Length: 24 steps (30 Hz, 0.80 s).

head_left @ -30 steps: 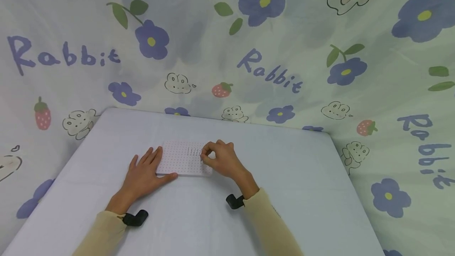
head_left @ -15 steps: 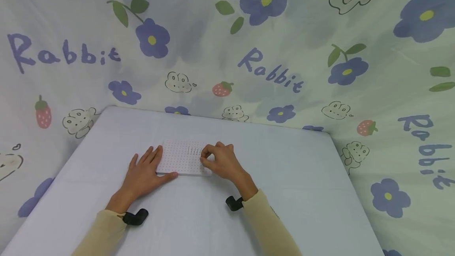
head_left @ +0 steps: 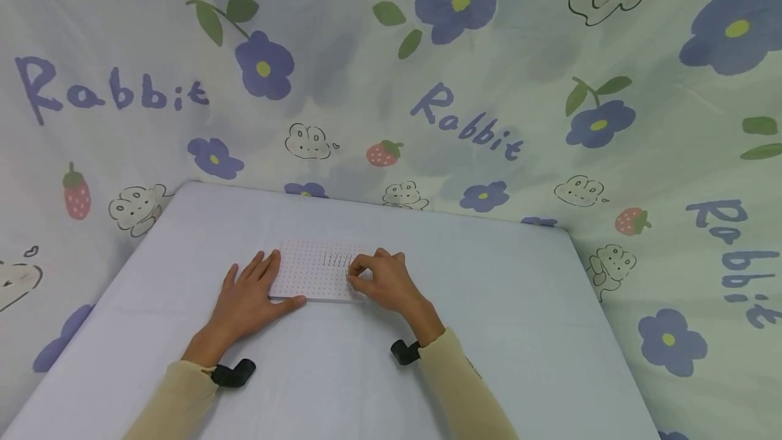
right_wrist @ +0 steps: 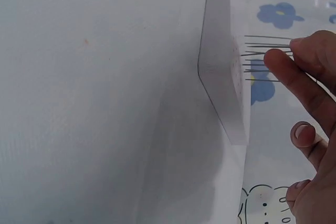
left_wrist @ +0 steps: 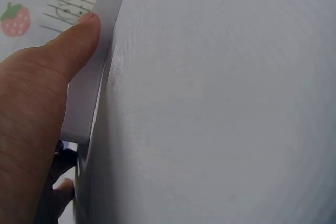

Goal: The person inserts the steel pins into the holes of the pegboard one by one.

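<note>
A white board [head_left: 305, 277] with a grid of small dots lies flat on the table. Several thin metal pins [head_left: 332, 259] stand upright in a row on its right half; the right wrist view shows these pins [right_wrist: 261, 44] from the side. With its fingers spread and straight, my left hand [head_left: 244, 301] rests at the board's left edge, its thumb along the front edge. My right hand [head_left: 387, 282] is over the board's right side, thumb and index finger pinching a thin pin [head_left: 347, 271]. Its fingertips partly hide the row, and the held pin's lower end is too small to make out.
The white-covered table [head_left: 489, 290] spreads out around the board. Behind and beside it hangs a patterned curtain [head_left: 342, 66] with flowers and rabbits. A black wrist camera [head_left: 235, 373] sits on the left wrist, another black camera [head_left: 404, 352] on the right.
My right hand stays at almost the same place over the board's right side, its pinching fingers shifting only slightly. The left hand keeps its place on the board.
</note>
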Each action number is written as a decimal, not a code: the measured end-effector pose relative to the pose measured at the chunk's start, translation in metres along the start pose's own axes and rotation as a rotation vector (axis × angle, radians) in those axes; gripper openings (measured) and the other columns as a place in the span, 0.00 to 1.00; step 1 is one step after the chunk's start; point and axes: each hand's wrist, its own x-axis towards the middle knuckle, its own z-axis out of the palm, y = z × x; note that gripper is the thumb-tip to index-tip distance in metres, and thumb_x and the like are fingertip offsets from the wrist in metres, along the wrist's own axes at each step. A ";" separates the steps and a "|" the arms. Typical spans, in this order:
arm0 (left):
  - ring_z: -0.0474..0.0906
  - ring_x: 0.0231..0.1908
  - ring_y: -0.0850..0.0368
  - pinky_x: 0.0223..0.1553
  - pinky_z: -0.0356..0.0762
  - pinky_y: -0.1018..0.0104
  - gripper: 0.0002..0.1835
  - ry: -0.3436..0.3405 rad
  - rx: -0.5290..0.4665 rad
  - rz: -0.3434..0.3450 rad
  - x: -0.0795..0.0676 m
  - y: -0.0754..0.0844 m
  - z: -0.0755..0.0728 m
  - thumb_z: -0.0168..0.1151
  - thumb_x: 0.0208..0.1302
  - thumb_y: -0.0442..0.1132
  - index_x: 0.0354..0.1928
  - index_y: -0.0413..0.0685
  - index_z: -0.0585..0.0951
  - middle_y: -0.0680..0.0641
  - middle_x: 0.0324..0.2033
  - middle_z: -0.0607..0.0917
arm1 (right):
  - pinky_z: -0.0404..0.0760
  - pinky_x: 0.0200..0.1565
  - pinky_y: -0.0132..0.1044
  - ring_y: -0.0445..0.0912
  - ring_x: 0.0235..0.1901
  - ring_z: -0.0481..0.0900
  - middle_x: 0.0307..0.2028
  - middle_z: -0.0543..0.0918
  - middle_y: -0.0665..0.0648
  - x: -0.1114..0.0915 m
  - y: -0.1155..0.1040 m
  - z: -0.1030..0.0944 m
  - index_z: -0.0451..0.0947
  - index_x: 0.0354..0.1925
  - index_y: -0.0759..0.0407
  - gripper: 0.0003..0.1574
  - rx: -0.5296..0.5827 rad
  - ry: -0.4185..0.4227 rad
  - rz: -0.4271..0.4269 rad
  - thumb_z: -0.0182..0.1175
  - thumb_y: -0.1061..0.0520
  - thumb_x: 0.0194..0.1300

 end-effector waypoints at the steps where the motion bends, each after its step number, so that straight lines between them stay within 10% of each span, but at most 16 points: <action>1: 0.51 0.75 0.33 0.70 0.39 0.28 0.64 0.000 -0.001 0.002 0.000 0.000 0.000 0.56 0.55 0.80 0.77 0.33 0.55 0.32 0.74 0.61 | 0.60 0.44 0.42 0.36 0.33 0.68 0.36 0.86 0.33 0.000 0.000 0.001 0.81 0.34 0.39 0.05 -0.005 0.001 0.000 0.66 0.45 0.68; 24: 0.50 0.75 0.33 0.71 0.37 0.28 0.65 -0.007 0.000 0.000 0.001 0.001 0.002 0.55 0.55 0.81 0.77 0.34 0.55 0.33 0.75 0.60 | 0.62 0.47 0.46 0.37 0.36 0.69 0.36 0.85 0.32 0.001 0.002 0.003 0.84 0.37 0.38 0.03 -0.108 -0.055 0.046 0.67 0.43 0.66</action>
